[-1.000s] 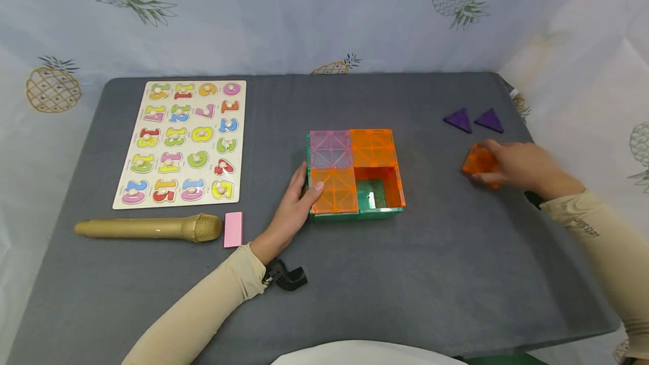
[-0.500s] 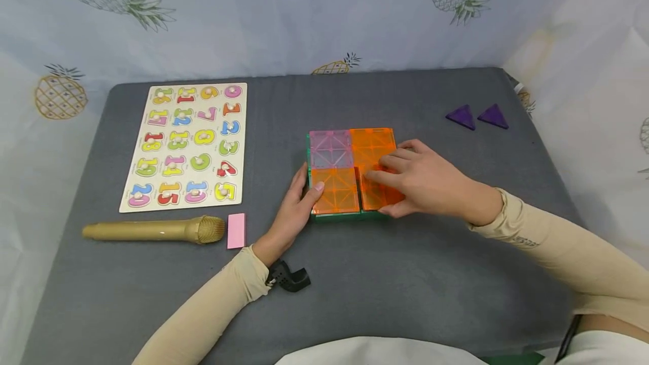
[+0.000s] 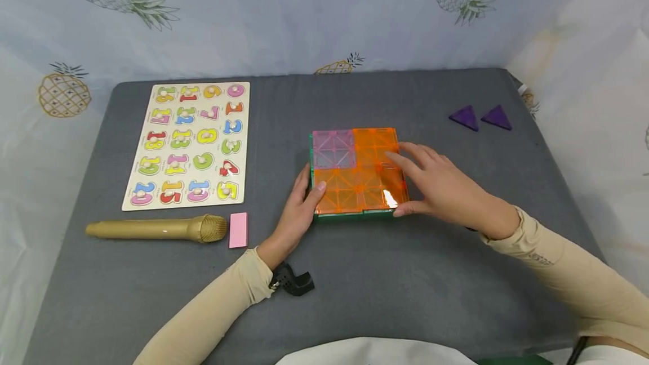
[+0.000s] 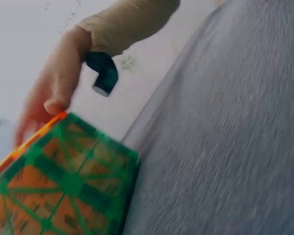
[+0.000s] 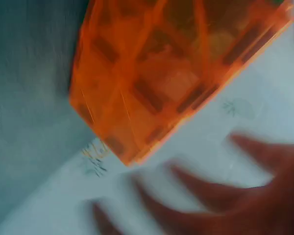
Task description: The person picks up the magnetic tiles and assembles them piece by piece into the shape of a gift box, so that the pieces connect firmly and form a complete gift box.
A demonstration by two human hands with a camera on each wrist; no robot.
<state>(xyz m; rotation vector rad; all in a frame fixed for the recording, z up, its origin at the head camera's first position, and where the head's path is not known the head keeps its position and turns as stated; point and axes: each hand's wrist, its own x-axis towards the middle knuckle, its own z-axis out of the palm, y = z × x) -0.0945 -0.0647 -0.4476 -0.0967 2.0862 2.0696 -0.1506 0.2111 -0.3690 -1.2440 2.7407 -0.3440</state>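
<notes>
A low box of see-through magnetic tiles (image 3: pixel 339 191) stands mid-table in the head view. Its top shows one pinkish-purple tile (image 3: pixel 333 150) at the back left and orange tiles elsewhere, with green along the lower edge. My left hand (image 3: pixel 293 214) holds its left side, thumb over the top edge and fingers down the side wall. A green tile wall (image 4: pixel 71 183) fills the lower left wrist view. By the right side is my right hand (image 3: pixel 446 187), fingers spread and gripping nothing. The right wrist view has those fingers blurred and apart from the orange wall (image 5: pixel 137 83).
Two purple triangles (image 3: pixel 465 118) lie at the back right. On the left are a number puzzle board (image 3: pixel 245 145), a gold microphone (image 3: pixel 147 229) and a pink block (image 3: pixel 238 230). Pineapple-print cloth (image 3: pixel 284 16) hangs behind the table.
My right hand brought an orange tile piece from the right to the box's front-right gap, which is now covered. It has since let go and drawn slightly right. The left hand stayed.
</notes>
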